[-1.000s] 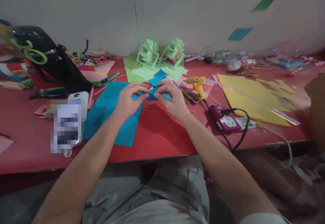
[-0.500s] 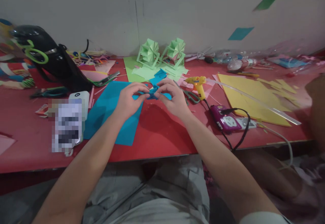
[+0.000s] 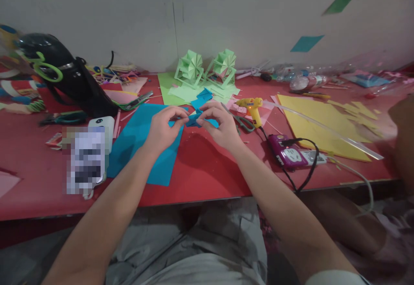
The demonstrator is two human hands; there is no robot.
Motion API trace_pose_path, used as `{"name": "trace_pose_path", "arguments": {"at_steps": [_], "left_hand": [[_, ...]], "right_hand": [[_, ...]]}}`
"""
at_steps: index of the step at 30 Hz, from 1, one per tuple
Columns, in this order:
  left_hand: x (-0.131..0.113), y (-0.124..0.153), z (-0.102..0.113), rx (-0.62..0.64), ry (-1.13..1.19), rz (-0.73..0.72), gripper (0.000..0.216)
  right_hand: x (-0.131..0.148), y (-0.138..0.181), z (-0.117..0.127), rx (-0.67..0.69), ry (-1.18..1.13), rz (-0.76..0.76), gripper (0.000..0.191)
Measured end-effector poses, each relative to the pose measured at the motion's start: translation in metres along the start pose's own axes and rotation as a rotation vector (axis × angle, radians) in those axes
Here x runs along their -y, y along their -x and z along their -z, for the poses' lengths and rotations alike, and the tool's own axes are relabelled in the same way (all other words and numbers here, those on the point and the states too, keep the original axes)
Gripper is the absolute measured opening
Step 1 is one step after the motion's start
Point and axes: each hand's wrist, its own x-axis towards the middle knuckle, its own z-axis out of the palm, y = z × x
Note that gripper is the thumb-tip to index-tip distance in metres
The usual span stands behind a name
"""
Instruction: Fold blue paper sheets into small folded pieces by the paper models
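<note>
Between both hands is a small folded blue paper piece (image 3: 193,120), pinched at its two sides above the red table. My left hand (image 3: 165,126) grips its left end between thumb and fingers. On the other end, my right hand (image 3: 220,123) has its thumb and forefinger closed. More blue folded paper (image 3: 203,96) lies just beyond the fingers. A large blue sheet (image 3: 139,134) is partly under my left hand and forearm. Two pale green folded paper models (image 3: 190,68) stand behind on green paper (image 3: 165,90).
A yellow glue gun (image 3: 255,111) with a clear glue stick stands right of my right hand, near scissors (image 3: 246,123). Its cord runs to a purple power strip (image 3: 284,150). Yellow sheets (image 3: 323,125) lie right. At left are a blurred-out phone (image 3: 86,160) and a black bottle holder (image 3: 71,78).
My left hand has shifted very slightly left on the blue paper piece. Both hands keep hold of it, and the things on the table stay put.
</note>
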Motion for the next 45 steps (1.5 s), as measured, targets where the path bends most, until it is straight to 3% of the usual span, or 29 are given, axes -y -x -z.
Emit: {"name": "trace_pose_path", "arguments": {"at_steps": [6, 17, 24, 30, 45], "left_hand": [[-0.006, -0.001, -0.001, 0.023, 0.171, 0.166, 0.031], [-0.001, -0.001, 0.007, 0.235, 0.165, 0.319, 0.030], [-0.005, -0.002, 0.008, 0.224, 0.128, 0.305, 0.030], [-0.006, -0.004, 0.009, 0.168, 0.187, 0.305, 0.030], [-0.011, -0.003, 0.013, 0.303, 0.171, 0.344, 0.024]], "right_hand": [[0.001, 0.001, 0.000, 0.033, -0.069, -0.029, 0.013], [-0.002, 0.002, -0.002, 0.146, 0.048, 0.070, 0.010], [0.002, 0.002, -0.002, 0.140, -0.005, 0.058, 0.009], [-0.002, -0.001, 0.002, 0.024, -0.124, -0.129, 0.027], [0.006, 0.000, 0.004, 0.192, -0.093, -0.175, 0.018]]}}
